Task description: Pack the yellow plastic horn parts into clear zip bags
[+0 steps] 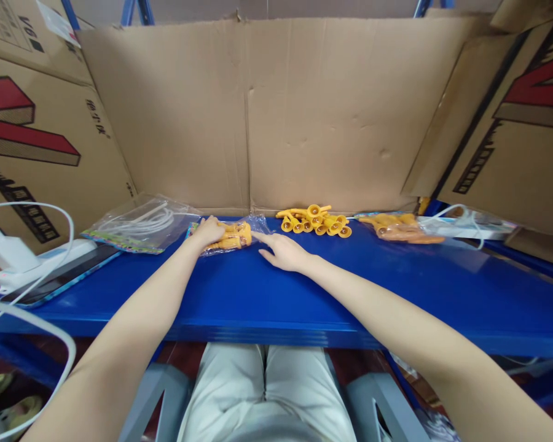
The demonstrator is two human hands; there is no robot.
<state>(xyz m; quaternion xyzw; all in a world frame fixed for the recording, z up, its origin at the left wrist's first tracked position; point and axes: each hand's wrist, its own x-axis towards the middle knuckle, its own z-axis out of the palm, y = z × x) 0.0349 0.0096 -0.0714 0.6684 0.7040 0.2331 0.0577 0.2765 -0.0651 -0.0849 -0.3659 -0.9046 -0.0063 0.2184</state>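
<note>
So I'm looking at someone sitting at a blue surface (267,301), both arms stretched out, and both hands are at one small clear bag (233,236) with yellow-orange horn-shaped bits showing through the plastic. The bag lies flat, right between the hands.

The left hand (208,231) is on the bag's left end, fingers bent down over it. Can't tell from here if it's really gripping or just pressing, the fingertips are hidden. The right hand (283,252) is palm down and loosely open, thumb sticking out to the side, nothing in its grasp. Its index finger points at the bag's right end, touching or just beside it, hard to say which.

Just past the right hand, a bit further back, there's a loose pile of little yellow horns (316,222), several with their wide ends facing this way. Well off to the right of that hand is another bag (394,227) with orange pieces in it. On the left hand's other side there's a bigger clear bag (145,222) with a coiled white cable inside, and further left a white power strip (50,263). Behind both hands stands a tall cardboard panel (258,116).
</note>
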